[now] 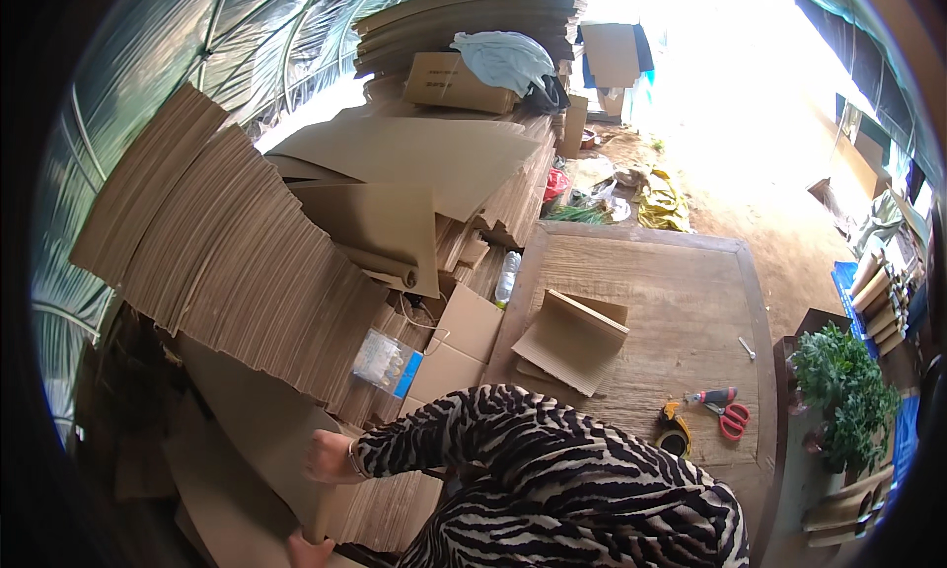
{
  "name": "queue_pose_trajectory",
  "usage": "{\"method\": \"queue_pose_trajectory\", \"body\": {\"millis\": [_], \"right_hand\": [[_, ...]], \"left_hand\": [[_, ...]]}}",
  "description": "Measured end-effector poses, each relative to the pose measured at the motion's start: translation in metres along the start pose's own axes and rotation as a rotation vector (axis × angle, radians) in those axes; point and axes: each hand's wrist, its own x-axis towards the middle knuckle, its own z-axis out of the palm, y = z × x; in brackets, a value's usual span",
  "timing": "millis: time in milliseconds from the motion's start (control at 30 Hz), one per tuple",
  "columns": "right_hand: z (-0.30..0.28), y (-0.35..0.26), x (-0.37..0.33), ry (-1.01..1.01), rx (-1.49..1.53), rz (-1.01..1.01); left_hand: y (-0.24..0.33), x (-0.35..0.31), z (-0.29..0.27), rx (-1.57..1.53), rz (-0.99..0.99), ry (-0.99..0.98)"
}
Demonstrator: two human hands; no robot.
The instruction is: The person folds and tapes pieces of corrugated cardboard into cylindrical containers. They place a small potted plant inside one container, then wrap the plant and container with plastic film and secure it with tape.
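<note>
A large brown cardboard sheet (258, 440) stands tilted at the lower left, beside the long row of stacked cardboard. My right hand (331, 457), with a bracelet at the wrist and a zebra-striped sleeve behind it, is closed on the sheet's near edge. Lower down on that edge, my left hand (310, 550) is closed too; the frame's bottom cuts it off in part. A narrow strip of the sheet's edge shows between the two hands. Most of the fingertips are hidden.
The cardboard row (227, 242) curves along the left. On the wooden table (681, 282) lie folded cardboard (572, 341), red-handled scissors (733, 422), a yellow-black tape measure (674, 432) and a utility knife (712, 395). A clear bottle (508, 277) stands beside it. Leafy plants (843, 390) stand right.
</note>
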Motion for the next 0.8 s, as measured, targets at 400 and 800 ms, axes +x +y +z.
{"method": "queue_pose_trajectory", "body": {"millis": [400, 800], "right_hand": [[0.041, 0.018, -0.017, -0.335, 0.059, 0.093], [0.035, -0.001, 0.000, -0.635, 0.151, 0.190]], "left_hand": [[0.043, 0.007, -0.012, -0.248, -0.020, -0.144], [0.001, 0.012, 0.019, 0.177, 0.012, 0.021]]}}
